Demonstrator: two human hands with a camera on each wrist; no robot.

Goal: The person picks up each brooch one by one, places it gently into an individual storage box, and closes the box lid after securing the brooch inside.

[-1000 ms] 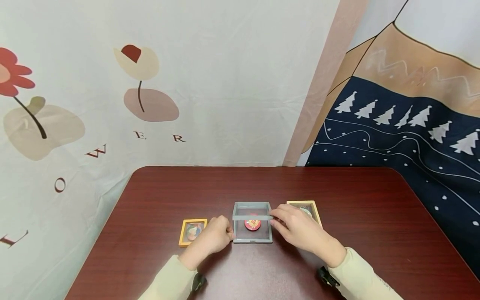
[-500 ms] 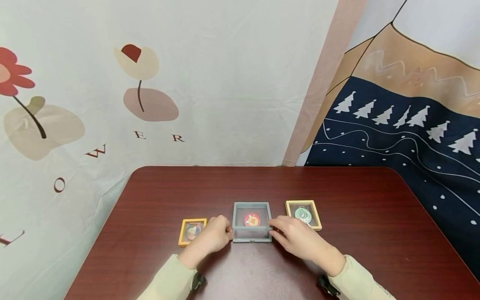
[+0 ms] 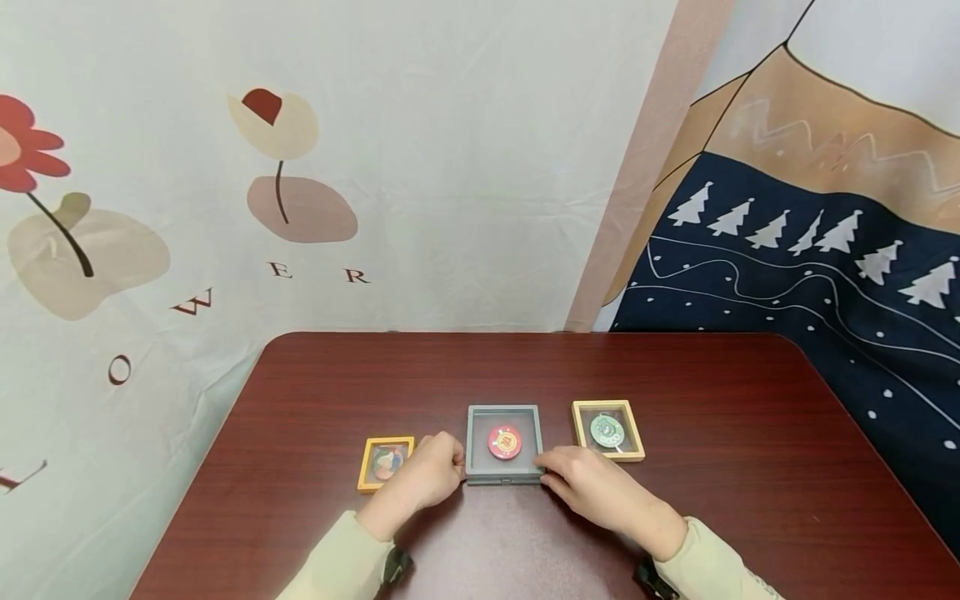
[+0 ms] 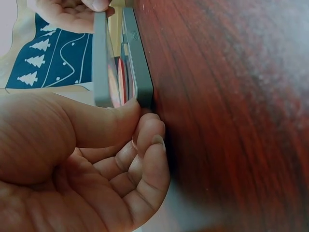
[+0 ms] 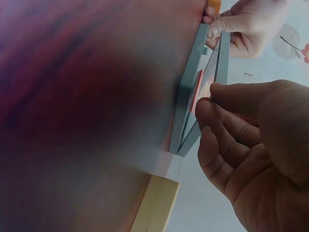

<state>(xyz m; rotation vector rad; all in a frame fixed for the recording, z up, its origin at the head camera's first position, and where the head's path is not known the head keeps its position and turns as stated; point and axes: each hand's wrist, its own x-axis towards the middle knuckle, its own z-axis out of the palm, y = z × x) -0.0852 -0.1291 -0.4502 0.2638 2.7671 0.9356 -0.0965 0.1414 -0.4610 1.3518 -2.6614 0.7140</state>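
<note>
A grey hinged display case (image 3: 471, 442) with clear film panes lies at mid-table, a red round badge (image 3: 504, 442) inside. In the left wrist view its lid (image 4: 100, 63) stands tilted a little apart from the base (image 4: 140, 63). My left hand (image 3: 432, 468) pinches the base's near left corner between thumb and curled fingers. My right hand (image 3: 603, 492) pinches the lid's right edge near its front; the right wrist view shows the thumb and forefinger (image 5: 206, 110) meeting there. The badge shows only edge-on in the wrist views.
Left of the case, partly behind my left hand, lies a small yellow frame (image 3: 364, 467) with a multicoloured round piece. To the right lies a cream frame (image 3: 639, 446) with a green round badge (image 3: 607, 430). All rest on a dark red wooden table (image 3: 420, 367) before printed cloths.
My right hand has swung the lid forward and down, from standing up to nearly flat over the base. My left hand has stayed at the base's corner.
</note>
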